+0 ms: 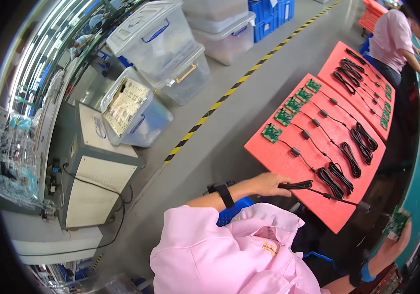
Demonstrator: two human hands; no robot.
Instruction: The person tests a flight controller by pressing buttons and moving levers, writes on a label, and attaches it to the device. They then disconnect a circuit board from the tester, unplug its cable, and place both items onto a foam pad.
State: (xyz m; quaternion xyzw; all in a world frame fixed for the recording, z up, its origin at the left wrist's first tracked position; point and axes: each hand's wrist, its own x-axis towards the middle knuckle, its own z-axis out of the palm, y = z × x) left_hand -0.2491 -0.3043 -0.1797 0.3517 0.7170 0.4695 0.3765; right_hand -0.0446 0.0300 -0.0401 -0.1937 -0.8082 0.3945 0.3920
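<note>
Four boards with cables lie on our red tray [288, 164]; our left hand [268, 184] grips the fifth cable [317, 192], our right hand [391, 245] its green board [397, 223] at four o'clock.

Right hand [395, 245] at fisheye rim, fingers mostly behind green circuit board [398, 223], grip not readable. Board detail blurred. Right forearm cut by lower edge. Far red tray [338, 62] partly hidden behind co-worker [391, 36]. Clutter on left shelves [16, 147] too smeared to identify.
</note>
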